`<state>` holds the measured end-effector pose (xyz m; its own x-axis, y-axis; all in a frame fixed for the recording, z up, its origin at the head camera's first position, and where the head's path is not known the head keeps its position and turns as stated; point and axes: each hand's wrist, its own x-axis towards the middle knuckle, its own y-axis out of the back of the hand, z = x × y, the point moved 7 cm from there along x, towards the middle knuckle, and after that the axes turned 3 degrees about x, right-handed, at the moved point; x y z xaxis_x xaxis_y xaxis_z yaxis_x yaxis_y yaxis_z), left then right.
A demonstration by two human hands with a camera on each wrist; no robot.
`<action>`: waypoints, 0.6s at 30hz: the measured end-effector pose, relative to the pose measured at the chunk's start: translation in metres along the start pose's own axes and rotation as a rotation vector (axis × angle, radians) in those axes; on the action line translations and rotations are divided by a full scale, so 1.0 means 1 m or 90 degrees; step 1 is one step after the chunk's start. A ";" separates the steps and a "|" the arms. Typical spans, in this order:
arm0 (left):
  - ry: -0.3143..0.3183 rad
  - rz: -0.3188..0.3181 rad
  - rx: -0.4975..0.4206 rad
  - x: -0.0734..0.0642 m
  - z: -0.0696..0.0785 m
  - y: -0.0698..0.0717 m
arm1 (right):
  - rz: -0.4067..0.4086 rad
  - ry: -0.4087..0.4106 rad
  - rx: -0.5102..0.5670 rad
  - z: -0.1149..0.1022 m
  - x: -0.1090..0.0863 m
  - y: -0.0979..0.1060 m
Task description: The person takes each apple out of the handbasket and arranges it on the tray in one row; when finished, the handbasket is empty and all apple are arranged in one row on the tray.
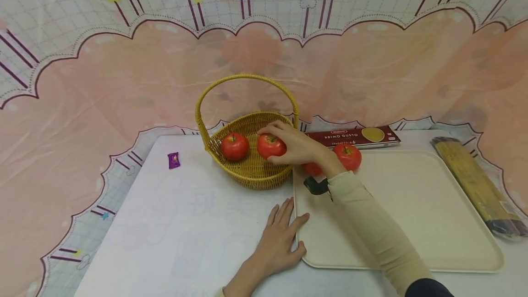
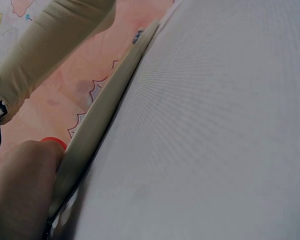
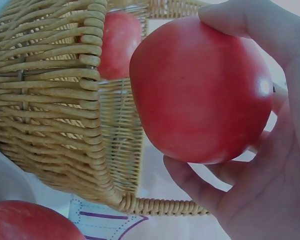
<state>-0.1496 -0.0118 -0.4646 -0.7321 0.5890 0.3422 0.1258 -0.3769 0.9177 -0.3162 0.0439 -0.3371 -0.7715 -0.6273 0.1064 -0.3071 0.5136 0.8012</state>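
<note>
My right hand (image 1: 294, 145) grips a red tomato (image 1: 271, 146) over the right side of a yellow wicker basket (image 1: 257, 183) with a tall handle. The right wrist view shows thumb and fingers around this tomato (image 3: 200, 92), close by the basket's rim (image 3: 92, 75). Another tomato (image 1: 234, 146) lies inside the basket at the left. My left hand (image 1: 277, 246) rests with spread fingers at the left edge of a cream tray (image 1: 412, 214). Two more tomatoes sit at the tray's back left: one (image 1: 348, 156) beside the right forearm, the other (image 1: 312, 169) partly hidden behind the right hand.
A dark red spaghetti box (image 1: 354, 137) lies behind the tray. A clear bag of spaghetti (image 1: 474, 182) lies along the tray's right side. Left of the basket is a small purple packet (image 1: 173, 160). A patterned cloth (image 1: 165, 72) hangs behind the white table (image 1: 165, 242).
</note>
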 end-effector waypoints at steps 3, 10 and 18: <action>0.002 -0.005 0.000 0.000 0.000 -0.001 | 0.008 0.004 0.004 0.001 -0.004 0.000; 0.003 -0.007 0.003 0.000 0.000 0.002 | 0.035 0.003 0.043 0.005 -0.012 0.004; 0.007 -0.019 -0.004 -0.002 0.000 0.001 | 0.049 0.009 0.054 0.008 -0.020 0.002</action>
<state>-0.1485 -0.0136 -0.4640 -0.7426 0.5920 0.3132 0.1006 -0.3637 0.9261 -0.3061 0.0621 -0.3425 -0.7870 -0.5917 0.1747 -0.2935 0.6082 0.7376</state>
